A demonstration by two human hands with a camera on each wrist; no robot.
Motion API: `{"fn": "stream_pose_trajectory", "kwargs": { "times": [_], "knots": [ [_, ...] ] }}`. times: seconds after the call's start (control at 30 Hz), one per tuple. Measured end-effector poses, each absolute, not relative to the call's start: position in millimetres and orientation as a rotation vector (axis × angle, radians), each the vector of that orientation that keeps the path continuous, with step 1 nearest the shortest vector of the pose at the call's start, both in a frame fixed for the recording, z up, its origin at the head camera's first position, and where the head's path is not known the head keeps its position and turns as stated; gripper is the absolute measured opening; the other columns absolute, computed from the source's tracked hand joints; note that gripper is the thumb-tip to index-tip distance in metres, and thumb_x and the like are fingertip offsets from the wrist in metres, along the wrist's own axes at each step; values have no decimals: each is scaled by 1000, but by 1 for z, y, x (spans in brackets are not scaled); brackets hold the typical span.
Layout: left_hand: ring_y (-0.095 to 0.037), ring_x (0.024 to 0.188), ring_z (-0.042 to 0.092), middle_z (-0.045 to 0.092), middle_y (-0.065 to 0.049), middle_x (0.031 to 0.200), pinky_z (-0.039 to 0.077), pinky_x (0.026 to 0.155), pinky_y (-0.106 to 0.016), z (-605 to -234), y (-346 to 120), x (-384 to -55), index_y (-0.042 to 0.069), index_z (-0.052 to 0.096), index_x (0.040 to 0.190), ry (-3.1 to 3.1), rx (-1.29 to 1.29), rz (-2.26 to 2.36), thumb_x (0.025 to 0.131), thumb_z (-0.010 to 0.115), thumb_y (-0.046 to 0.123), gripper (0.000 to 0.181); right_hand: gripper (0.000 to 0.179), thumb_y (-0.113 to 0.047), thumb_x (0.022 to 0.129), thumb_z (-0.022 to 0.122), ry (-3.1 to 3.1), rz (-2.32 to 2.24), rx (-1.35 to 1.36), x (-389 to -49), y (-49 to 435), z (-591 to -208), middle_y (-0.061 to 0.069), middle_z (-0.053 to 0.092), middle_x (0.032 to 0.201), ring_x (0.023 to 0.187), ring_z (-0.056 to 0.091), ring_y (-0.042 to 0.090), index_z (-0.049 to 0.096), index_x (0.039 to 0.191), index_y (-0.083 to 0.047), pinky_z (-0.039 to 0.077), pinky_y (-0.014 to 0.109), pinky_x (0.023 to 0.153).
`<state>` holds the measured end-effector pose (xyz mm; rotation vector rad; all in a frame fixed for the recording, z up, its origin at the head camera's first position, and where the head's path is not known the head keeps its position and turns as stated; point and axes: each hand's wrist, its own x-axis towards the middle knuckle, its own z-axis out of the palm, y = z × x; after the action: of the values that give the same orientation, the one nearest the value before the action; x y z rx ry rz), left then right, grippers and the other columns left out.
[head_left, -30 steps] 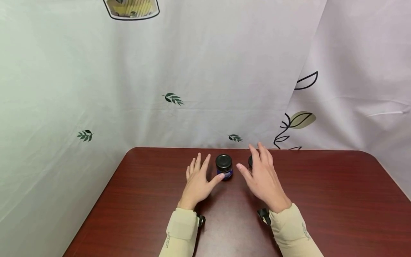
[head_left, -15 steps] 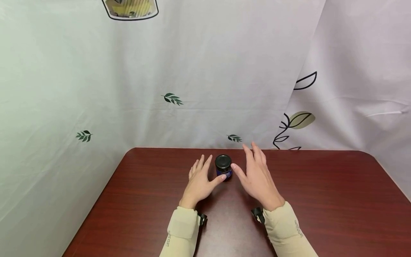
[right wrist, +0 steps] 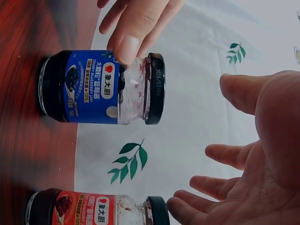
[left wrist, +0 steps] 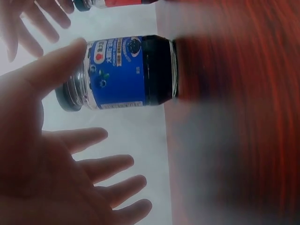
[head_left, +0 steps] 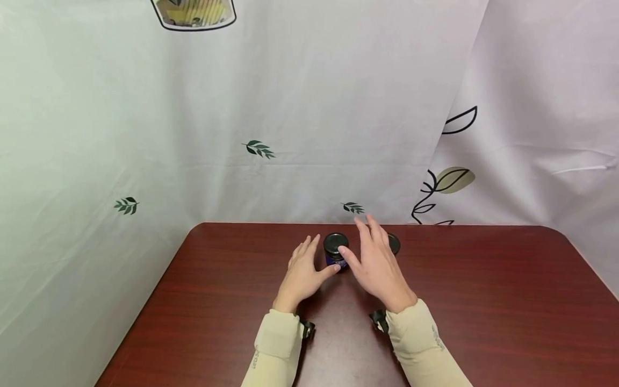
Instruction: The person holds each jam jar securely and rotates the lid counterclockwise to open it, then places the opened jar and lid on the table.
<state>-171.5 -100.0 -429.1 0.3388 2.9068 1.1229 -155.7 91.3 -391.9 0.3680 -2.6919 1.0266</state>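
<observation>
Close to the 12 o'clock edge of a reddish-brown, wood-grained tabletop (head_left: 483, 295) that stretches broadly toward 3 o'clock, a round glass jar with a blue label and black lid (right wrist: 93, 87) stands upright, a red-labelled, black-lidded glass jar (right wrist: 84, 209) at its 3 o'clock. A person's left hand (head_left: 302, 277), at the blue-labelled jar's 8 o'clock, holds thumb and fingers well apart, thumb contact impossible to tell; the right hand (head_left: 378, 266), at 4 o'clock, spreads its fingers near both lids.

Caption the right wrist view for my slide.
Left hand and open right hand by blueberry jam jar; red-labelled jar alongside.
</observation>
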Motion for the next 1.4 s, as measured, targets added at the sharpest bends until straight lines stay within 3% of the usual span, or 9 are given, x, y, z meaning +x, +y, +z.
{"fn": "stream_pose_trajectory", "kwargs": {
  "times": [0.53, 0.83, 1.07, 1.2, 1.4],
  "knots": [
    [-44, 146, 27, 31, -22, 159, 31, 110, -63, -432, -96, -178, 2, 34, 155, 2864, 341, 1179, 90, 74, 40, 86, 61, -33, 99, 65, -2716, 1039, 384, -161, 81, -395, 22, 23, 162, 146, 25, 41, 45, 149, -2, 35, 61, 109],
    [-43, 146, 28, 32, -23, 158, 31, 112, -59, -434, -92, -182, 2, 33, 156, 2820, 350, 1222, 89, 76, 35, 86, 60, -30, 98, 68, -2711, 1023, 391, -163, 79, -399, 22, 29, 160, 145, 30, 41, 48, 147, -3, 36, 59, 109],
    [-37, 139, 42, 46, -20, 151, 36, 111, -54, -436, -91, -185, -1, 40, 151, 2839, 464, 1254, 87, 79, 29, 81, 59, -29, 97, 68, -2699, 1041, 408, -164, 75, -403, 20, 34, 158, 144, 32, 38, 48, 147, -3, 36, 57, 110],
    [-29, 133, 51, 54, -13, 145, 41, 108, -48, -437, -90, -187, 5, 45, 150, 2805, 503, 1285, 88, 78, 28, 74, 59, -28, 98, 68, -2696, 1041, 420, -165, 74, -404, 19, 36, 157, 143, 34, 38, 47, 147, -3, 36, 56, 110],
    [-26, 125, 57, 61, -10, 137, 46, 102, -46, -440, -88, -187, 9, 53, 145, 2785, 482, 1296, 88, 77, 29, 65, 59, -28, 98, 67, -2713, 1044, 433, -165, 73, -406, 19, 37, 156, 143, 35, 38, 47, 148, -3, 35, 55, 111]
  ]
}}
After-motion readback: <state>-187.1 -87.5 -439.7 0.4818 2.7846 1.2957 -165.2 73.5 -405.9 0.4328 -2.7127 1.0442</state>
